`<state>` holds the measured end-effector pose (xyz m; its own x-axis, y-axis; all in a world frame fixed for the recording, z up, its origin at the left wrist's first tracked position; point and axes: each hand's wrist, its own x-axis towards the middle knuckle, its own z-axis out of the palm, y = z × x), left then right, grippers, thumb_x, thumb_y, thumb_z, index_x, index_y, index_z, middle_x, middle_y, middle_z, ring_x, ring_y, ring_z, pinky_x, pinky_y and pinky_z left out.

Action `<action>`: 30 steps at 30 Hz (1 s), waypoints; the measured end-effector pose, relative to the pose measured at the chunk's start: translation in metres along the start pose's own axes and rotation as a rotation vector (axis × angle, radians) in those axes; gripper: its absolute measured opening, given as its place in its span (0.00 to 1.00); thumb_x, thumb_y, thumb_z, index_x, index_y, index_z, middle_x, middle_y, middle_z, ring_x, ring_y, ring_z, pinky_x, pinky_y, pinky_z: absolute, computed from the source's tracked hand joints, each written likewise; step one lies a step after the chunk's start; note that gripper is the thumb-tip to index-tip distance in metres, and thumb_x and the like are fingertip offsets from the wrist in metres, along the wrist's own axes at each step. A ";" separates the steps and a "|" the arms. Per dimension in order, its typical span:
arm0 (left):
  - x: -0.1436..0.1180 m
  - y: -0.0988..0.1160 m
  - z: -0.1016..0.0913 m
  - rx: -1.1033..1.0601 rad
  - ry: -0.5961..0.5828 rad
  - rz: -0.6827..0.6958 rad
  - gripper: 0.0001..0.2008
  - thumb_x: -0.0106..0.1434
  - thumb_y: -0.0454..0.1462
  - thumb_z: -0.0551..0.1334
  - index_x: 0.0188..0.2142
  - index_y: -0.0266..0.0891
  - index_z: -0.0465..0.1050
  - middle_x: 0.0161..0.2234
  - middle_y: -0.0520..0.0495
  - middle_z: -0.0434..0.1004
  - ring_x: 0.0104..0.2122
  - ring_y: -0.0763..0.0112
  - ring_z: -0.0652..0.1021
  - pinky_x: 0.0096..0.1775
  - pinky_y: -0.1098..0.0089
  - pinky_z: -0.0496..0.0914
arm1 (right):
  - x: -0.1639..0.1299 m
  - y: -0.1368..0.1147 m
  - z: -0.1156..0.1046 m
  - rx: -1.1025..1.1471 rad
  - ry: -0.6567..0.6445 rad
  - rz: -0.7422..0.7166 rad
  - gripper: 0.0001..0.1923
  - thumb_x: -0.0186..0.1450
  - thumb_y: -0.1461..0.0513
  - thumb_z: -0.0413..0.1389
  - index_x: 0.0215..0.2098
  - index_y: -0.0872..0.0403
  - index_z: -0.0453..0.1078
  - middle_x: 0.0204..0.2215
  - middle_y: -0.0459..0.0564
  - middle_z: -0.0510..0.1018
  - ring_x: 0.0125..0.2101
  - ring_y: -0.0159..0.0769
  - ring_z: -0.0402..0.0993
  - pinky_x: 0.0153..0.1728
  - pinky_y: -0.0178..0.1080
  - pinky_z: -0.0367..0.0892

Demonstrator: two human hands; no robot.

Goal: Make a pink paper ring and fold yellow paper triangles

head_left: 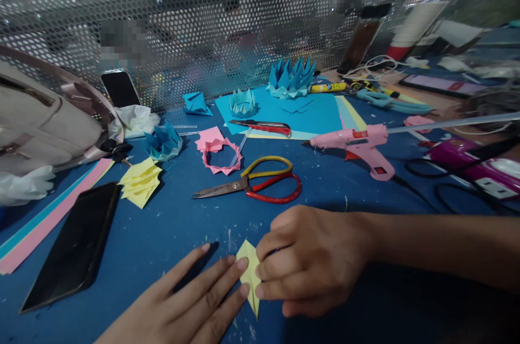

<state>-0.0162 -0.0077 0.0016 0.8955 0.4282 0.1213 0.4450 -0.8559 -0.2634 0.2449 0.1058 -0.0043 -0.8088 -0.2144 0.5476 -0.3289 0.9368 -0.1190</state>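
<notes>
A small folded yellow paper piece [250, 270] lies on the blue table [170, 235] near its front edge. My left hand [190, 300] lies flat, its fingertips pressing the paper's left side. My right hand [309, 260] is curled over the paper's right side, fingers pinching its edge. Just beyond my hands lie scissors [255, 184] with yellow and red handles. A stack of folded yellow pieces [140, 181] sits to the left.
A pink origami ring [221, 155], blue origami crowns [290, 78] on blue sheets, a red cutter [264, 127] and a pink glue gun [357, 143] lie further back. A dark phone [73, 246] and paper strips [44, 219] are left; a bag [40, 122] is far left. A perforated metal screen [227, 19] closes the back.
</notes>
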 end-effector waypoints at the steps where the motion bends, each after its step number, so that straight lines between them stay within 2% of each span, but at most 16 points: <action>1: 0.000 0.001 0.001 0.011 0.019 0.004 0.23 0.78 0.37 0.40 0.63 0.38 0.65 0.64 0.46 0.66 0.65 0.61 0.62 0.68 0.48 0.35 | 0.000 0.000 0.000 0.008 0.003 -0.002 0.13 0.71 0.60 0.53 0.43 0.61 0.77 0.33 0.46 0.82 0.38 0.34 0.77 0.26 0.39 0.63; 4: 0.001 0.003 0.002 0.061 0.060 0.046 0.22 0.78 0.38 0.42 0.63 0.37 0.66 0.62 0.43 0.68 0.63 0.59 0.66 0.67 0.46 0.35 | 0.000 0.001 -0.001 0.013 0.007 -0.005 0.14 0.72 0.60 0.53 0.42 0.61 0.77 0.33 0.47 0.82 0.38 0.34 0.77 0.26 0.40 0.63; 6: 0.001 0.003 0.001 0.071 0.042 0.055 0.22 0.78 0.38 0.43 0.62 0.37 0.67 0.62 0.43 0.69 0.63 0.59 0.66 0.67 0.44 0.33 | 0.000 0.000 -0.001 0.003 0.009 0.000 0.14 0.73 0.60 0.51 0.42 0.61 0.77 0.33 0.47 0.82 0.38 0.33 0.77 0.26 0.39 0.64; 9: 0.001 0.004 -0.001 0.028 -0.007 0.009 0.21 0.78 0.36 0.43 0.62 0.39 0.67 0.64 0.45 0.67 0.65 0.59 0.63 0.67 0.44 0.34 | 0.001 -0.001 -0.001 -0.004 0.018 0.001 0.14 0.73 0.60 0.50 0.42 0.60 0.77 0.32 0.47 0.82 0.38 0.33 0.78 0.26 0.39 0.64; 12: 0.002 0.003 -0.004 0.004 -0.003 -0.011 0.21 0.78 0.35 0.43 0.62 0.40 0.66 0.64 0.47 0.67 0.66 0.61 0.61 0.67 0.45 0.34 | 0.002 -0.003 -0.001 -0.019 0.020 0.012 0.14 0.73 0.61 0.50 0.42 0.61 0.76 0.32 0.47 0.82 0.37 0.33 0.78 0.26 0.39 0.64; 16: 0.005 0.000 -0.004 -0.012 0.051 0.012 0.20 0.78 0.37 0.44 0.61 0.39 0.68 0.60 0.51 0.72 0.62 0.66 0.67 0.68 0.50 0.34 | 0.002 -0.005 -0.001 -0.025 0.010 0.022 0.14 0.73 0.61 0.51 0.42 0.62 0.76 0.32 0.47 0.81 0.37 0.34 0.77 0.27 0.39 0.64; 18: 0.005 0.002 0.002 -0.044 0.097 -0.006 0.21 0.78 0.35 0.44 0.60 0.39 0.69 0.57 0.52 0.74 0.60 0.69 0.70 0.69 0.53 0.37 | 0.002 -0.005 -0.001 -0.022 0.002 0.024 0.14 0.73 0.61 0.50 0.42 0.62 0.76 0.32 0.47 0.81 0.37 0.34 0.77 0.27 0.39 0.64; 20: 0.004 0.004 0.008 -0.061 0.210 -0.053 0.20 0.77 0.34 0.45 0.59 0.39 0.71 0.55 0.52 0.76 0.58 0.69 0.71 0.69 0.54 0.42 | 0.002 -0.005 -0.001 -0.021 0.002 0.029 0.15 0.73 0.61 0.50 0.41 0.61 0.76 0.32 0.47 0.81 0.37 0.33 0.77 0.27 0.39 0.64; 22: 0.003 0.007 0.011 -0.071 0.269 -0.079 0.18 0.77 0.34 0.47 0.58 0.41 0.72 0.54 0.52 0.77 0.58 0.68 0.71 0.69 0.55 0.45 | 0.002 -0.005 -0.001 -0.020 0.008 0.033 0.15 0.74 0.61 0.49 0.41 0.61 0.76 0.32 0.47 0.82 0.37 0.33 0.77 0.27 0.39 0.64; 24: 0.003 0.008 0.009 -0.073 0.236 -0.071 0.18 0.77 0.35 0.48 0.59 0.44 0.71 0.53 0.52 0.77 0.58 0.69 0.72 0.69 0.56 0.45 | 0.001 -0.004 -0.001 -0.009 0.016 0.035 0.15 0.74 0.61 0.49 0.40 0.61 0.76 0.32 0.47 0.82 0.37 0.33 0.77 0.27 0.39 0.64; 26: 0.003 0.007 0.003 -0.062 0.149 -0.047 0.19 0.77 0.35 0.48 0.61 0.46 0.69 0.54 0.52 0.77 0.58 0.70 0.72 0.69 0.57 0.44 | 0.001 -0.004 -0.001 0.003 0.007 0.032 0.15 0.73 0.61 0.50 0.41 0.62 0.76 0.32 0.47 0.82 0.37 0.33 0.77 0.27 0.39 0.64; 30: 0.004 0.006 -0.002 -0.020 0.144 -0.038 0.19 0.77 0.36 0.47 0.60 0.46 0.70 0.53 0.52 0.78 0.56 0.69 0.74 0.68 0.55 0.43 | 0.001 -0.003 -0.002 0.005 -0.017 0.033 0.13 0.72 0.61 0.52 0.42 0.62 0.76 0.32 0.47 0.82 0.38 0.34 0.77 0.28 0.39 0.64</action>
<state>-0.0097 -0.0119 0.0023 0.8693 0.4156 0.2676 0.4775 -0.8461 -0.2370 0.2457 0.1032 -0.0018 -0.8275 -0.1880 0.5290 -0.3044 0.9420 -0.1414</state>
